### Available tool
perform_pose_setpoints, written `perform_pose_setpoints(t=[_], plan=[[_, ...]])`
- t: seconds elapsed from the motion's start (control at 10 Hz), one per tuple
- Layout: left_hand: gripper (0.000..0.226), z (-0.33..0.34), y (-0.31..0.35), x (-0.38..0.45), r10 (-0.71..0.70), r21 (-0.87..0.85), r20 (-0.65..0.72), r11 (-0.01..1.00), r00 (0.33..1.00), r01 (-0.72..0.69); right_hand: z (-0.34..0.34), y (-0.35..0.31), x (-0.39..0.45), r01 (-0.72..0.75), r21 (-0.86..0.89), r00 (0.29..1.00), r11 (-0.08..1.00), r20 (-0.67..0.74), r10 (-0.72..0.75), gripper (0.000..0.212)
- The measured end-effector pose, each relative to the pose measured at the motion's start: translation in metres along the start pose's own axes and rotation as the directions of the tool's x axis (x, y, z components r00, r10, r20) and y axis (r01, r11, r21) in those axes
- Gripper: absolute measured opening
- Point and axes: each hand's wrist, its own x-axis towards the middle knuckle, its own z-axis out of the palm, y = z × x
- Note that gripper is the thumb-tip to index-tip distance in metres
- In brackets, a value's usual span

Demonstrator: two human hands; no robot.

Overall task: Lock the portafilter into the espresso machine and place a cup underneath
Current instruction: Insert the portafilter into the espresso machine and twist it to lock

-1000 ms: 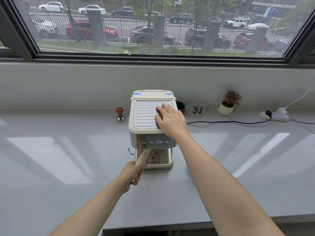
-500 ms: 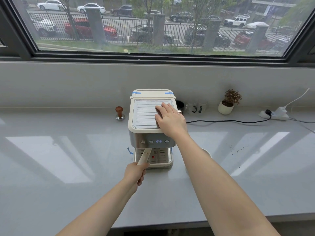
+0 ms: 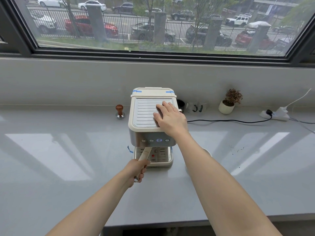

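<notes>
A cream and steel espresso machine stands at the middle of the grey counter. My right hand lies flat on the right side of its ribbed top, fingers spread. My left hand is closed around the cream handle of the portafilter, which reaches up and back under the machine's front; the portafilter's head is hidden there. A white cup shows only as a rim sliver behind my right forearm, right of the machine. The drip tray under the spout has no cup on it.
A wooden-knobbed tamper stands left of the machine. Behind it on the right are a dark container and glass cups. Farther right sit a small potted plant, a black cable and a power strip.
My left hand has swung the portafilter handle slightly to the right, closer to the machine's centre. My right hand stays pressed on the machine's top.
</notes>
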Motion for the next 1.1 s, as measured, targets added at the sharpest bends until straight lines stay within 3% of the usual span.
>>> perform_pose_setpoints(t=[0.5,0.6,0.8,1.0,1.1], plan=[[0.025,0.046,-0.011,0.005,-0.068,-0.282,-0.184,0.959,0.981,0.014,0.002,0.000,0.000,-0.022,-0.042,1.000,0.999,-0.003,0.022,0.052],[0.025,0.044,-0.010,0.004,-0.072,-0.268,-0.167,0.963,0.983,0.025,0.001,0.001,0.001,-0.023,-0.038,1.000,0.999,-0.005,0.023,0.052],[0.023,0.030,-0.003,-0.001,-0.096,-0.235,0.023,0.967,0.995,0.099,0.001,0.000,0.001,-0.022,-0.042,1.000,0.999,-0.005,0.022,0.052],[0.017,0.023,-0.006,-0.002,-0.042,-0.231,0.103,0.971,0.994,0.065,-0.001,-0.001,0.001,-0.016,-0.039,1.000,0.999,0.012,0.017,0.053],[0.019,0.020,-0.016,0.000,-0.004,-0.312,0.175,0.948,0.985,0.059,0.000,-0.001,0.000,-0.015,-0.040,1.000,0.999,0.007,0.015,0.052]])
